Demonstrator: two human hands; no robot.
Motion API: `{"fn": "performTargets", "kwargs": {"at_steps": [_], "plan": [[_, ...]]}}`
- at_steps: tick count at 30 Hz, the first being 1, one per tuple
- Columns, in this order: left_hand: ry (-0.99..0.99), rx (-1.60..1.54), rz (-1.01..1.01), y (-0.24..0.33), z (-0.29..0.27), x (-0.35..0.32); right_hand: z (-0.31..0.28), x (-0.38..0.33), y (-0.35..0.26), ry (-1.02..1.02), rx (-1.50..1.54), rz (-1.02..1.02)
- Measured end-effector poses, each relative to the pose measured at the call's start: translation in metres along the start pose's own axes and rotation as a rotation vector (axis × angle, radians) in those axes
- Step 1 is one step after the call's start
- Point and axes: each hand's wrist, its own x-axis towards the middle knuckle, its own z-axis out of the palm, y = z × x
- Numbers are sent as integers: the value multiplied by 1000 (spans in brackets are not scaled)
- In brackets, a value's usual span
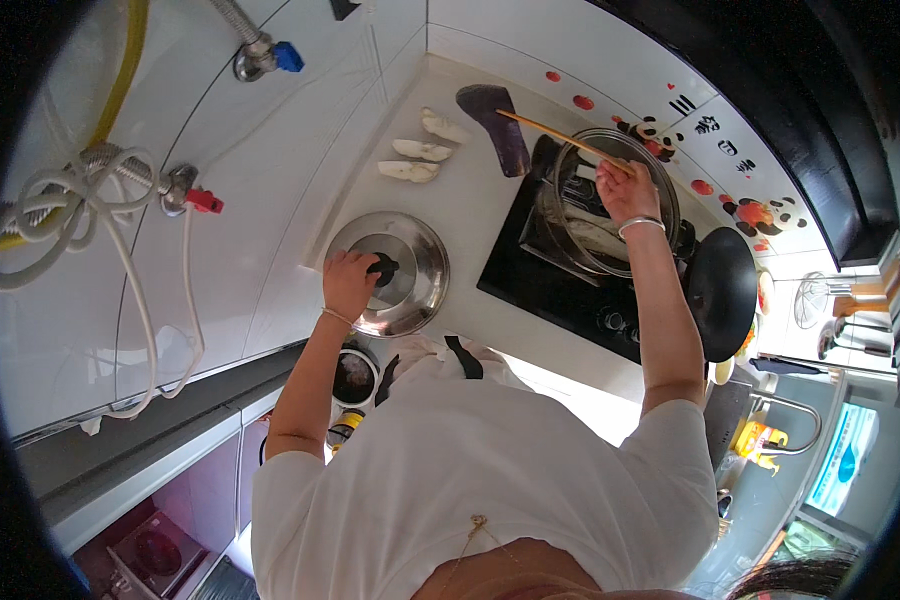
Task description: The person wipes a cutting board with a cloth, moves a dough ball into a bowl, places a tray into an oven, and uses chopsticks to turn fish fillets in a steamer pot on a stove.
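Observation:
On the left of the counter lies a round shiny metal pot lid (pixel 422 290) with a black knob. My left hand (pixel 348 285) has its fingers closed at the knob. To the right, my right hand (pixel 628 190) grips a pair of wooden chopsticks (pixel 550 130) over a metal pot (pixel 672 185) on the black stove (pixel 510 250). The sticks point left, past the pot's rim. Long pale pieces (pixel 592 232) show inside the pot. Their kind I cannot make out.
Several pale wedge-shaped pieces (pixel 420 150) and a dark purple bent item (pixel 495 125) lie on the counter's far side. A black wok-like pan (pixel 722 295) stands right of the stove. A sink faucet (pixel 800 430) is at lower right. Hoses (pixel 100 190) hang at left.

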Motion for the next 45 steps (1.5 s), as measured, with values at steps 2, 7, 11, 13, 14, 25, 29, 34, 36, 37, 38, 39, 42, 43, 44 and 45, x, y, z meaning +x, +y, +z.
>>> {"fn": "performTargets", "kwargs": {"at_steps": [2, 7, 11, 13, 14, 25, 29, 34, 36, 37, 38, 39, 42, 43, 44, 45], "plan": [[-11, -1, 21, -7, -10, -3, 16, 4, 20, 36, -54, -57], [-40, 1, 29, -23, -30, -18, 57, -7, 70, 69, -221, -230], [-3, -59, 63, -29, -44, -25, 57, 1, 132, -444, -510, -513], [28, -73, 119, -36, -44, -30, 44, 5, 191, -532, -1302, -821], [4, -78, 115, -38, -44, -32, 41, 3, 208, -647, -1700, -979], [-30, -69, 135, -22, -31, -36, 24, -121, 132, -443, -1194, -678], [-56, 21, 88, -6, -28, -43, 1, -158, 65, -232, -1016, -840], [-44, 49, 10, 27, -35, -66, 3, -129, 107, -454, -967, -699], [-50, 79, -82, 35, -37, -82, 17, -105, 141, -599, -1042, -652], [-48, 109, -112, 39, -39, -91, 19, -89, 156, -609, -1160, -677], [-50, 140, -139, 41, -41, -99, 19, -75, 174, -618, -1179, -694], [-64, 147, -167, 41, -40, -107, 18, -62, 192, -622, -1199, -712], [-21, 139, -218, 45, -40, -131, 17, -29, 235, -680, -1327, -743], [-29, 136, -248, 48, -39, -139, 18, -25, 242, -705, -1380, -721], [-39, 131, -268, 46, -37, -145, 18, -19, 248, -726, -1433, -700], [-50, 126, -284, 43, -35, -151, 19, -12, 251, -706, -1437, -744]]}}
